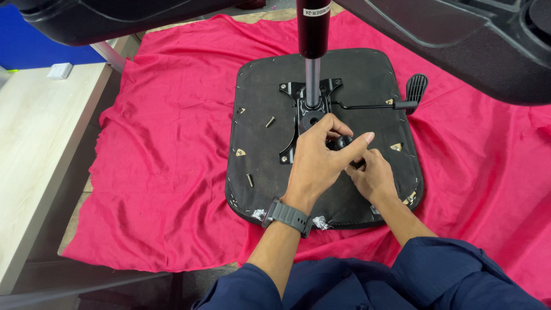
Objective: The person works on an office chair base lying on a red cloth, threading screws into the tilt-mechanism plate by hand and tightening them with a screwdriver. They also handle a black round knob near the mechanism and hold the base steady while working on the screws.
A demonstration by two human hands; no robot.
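Head view, both hands [338, 158] on seat underside [258, 143]; loose bolts [270, 121] beside

An upturned chair seat [264, 138] lies on a cloth [160, 172] spread over the floor. A gas cylinder [313, 51] stands upright in the metal plate [301, 109] at the seat's middle, with a lever [396, 97] running out to the right. Two bolts [270, 121] lie on the seat left of the plate. A wooden bench [40, 149] sits left of the cloth.

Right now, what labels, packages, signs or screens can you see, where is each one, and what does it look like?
Label: white rectangular strip with dark print, on the black gas cylinder rising from the seat underside, top centre.
Small box: white, flat, on the pale wooden table, upper left.
No signs or screens.
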